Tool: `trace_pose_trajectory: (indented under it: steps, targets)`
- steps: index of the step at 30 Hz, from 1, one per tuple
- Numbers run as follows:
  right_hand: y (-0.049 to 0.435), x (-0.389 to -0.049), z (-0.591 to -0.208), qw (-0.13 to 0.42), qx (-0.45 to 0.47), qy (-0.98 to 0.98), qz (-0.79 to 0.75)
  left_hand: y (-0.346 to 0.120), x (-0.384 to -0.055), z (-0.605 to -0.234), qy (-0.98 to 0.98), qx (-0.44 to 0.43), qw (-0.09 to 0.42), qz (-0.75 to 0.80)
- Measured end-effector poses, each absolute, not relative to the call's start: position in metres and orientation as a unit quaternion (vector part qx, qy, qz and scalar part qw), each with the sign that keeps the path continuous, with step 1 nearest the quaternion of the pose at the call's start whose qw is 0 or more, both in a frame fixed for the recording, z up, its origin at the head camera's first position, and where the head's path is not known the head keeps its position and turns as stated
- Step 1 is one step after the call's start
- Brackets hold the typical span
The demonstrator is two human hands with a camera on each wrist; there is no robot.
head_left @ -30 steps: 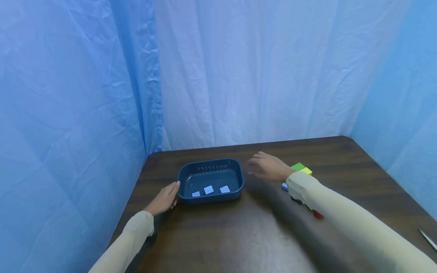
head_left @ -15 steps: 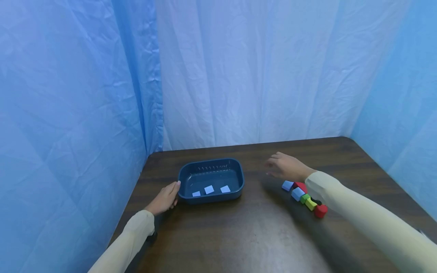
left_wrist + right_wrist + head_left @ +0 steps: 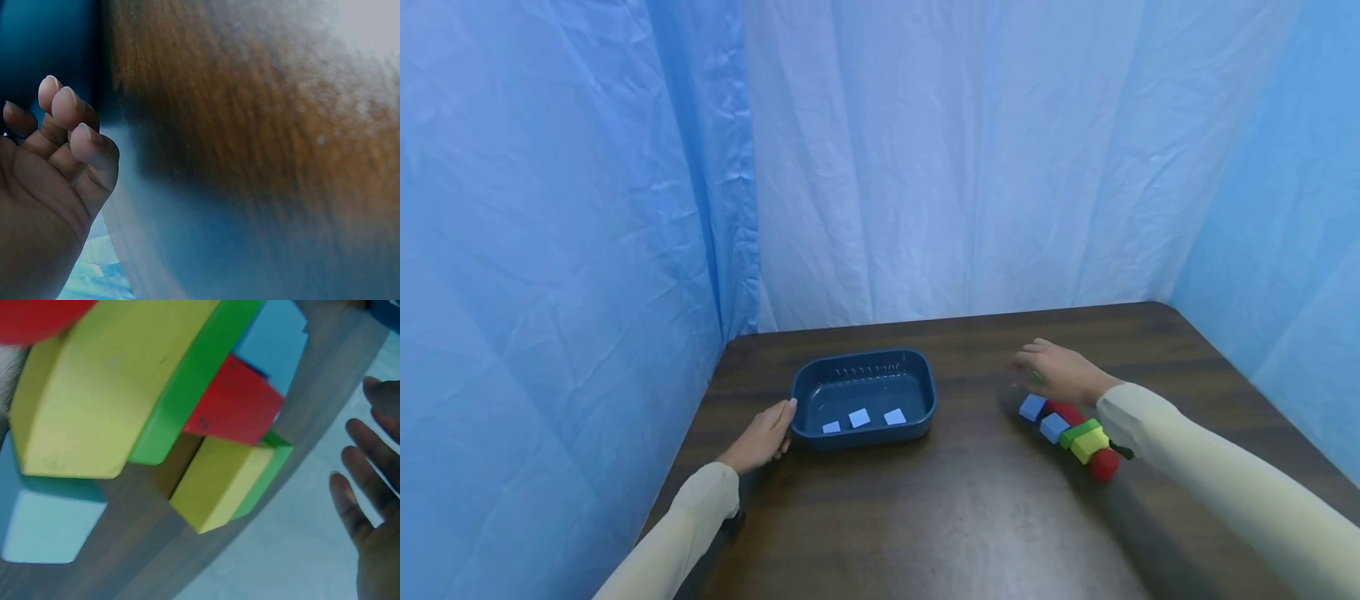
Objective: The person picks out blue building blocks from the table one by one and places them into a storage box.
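My left hand (image 3: 762,435) grips the left end of a dark blue plastic tray (image 3: 862,439), thumb on its rim. Three small whitish squares (image 3: 859,417) lie on the tray's floor. In the left wrist view my left hand's fingers (image 3: 87,147) are bent beside the tray (image 3: 47,44). Over the right side of the table, my right hand (image 3: 1060,372) hovers with nothing in it, fingers apart in the right wrist view. Near it sit coloured blocks: blue (image 3: 1054,427), red (image 3: 1103,464), green (image 3: 1078,433) and yellow (image 3: 1090,446). A yellow block (image 3: 215,481) lies against a green one.
The dark wooden table (image 3: 925,517) has blue-white curtains (image 3: 1000,167) behind it and at both sides. My right sleeve (image 3: 1225,475) passes over its right part.
My right hand has moved right, away from the tray and toward the blocks, which show more fully now. The left hand and the tray have stayed put.
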State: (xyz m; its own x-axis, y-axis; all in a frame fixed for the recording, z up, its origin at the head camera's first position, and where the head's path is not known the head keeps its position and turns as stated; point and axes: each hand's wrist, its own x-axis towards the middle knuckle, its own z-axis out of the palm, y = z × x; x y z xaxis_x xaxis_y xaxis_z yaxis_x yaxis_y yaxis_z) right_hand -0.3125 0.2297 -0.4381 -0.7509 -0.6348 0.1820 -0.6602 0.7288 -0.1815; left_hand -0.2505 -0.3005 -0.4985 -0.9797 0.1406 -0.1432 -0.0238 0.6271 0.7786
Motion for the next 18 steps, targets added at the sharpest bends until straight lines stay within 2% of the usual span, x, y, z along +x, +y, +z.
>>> trace_pose_trajectory:
  steps: [18]
  targets:
    - [0.26,-0.306,-0.443,0.007,0.289,-0.954,0.077,-0.299,-0.248,-0.496,0.899,0.032,0.093,0.427]
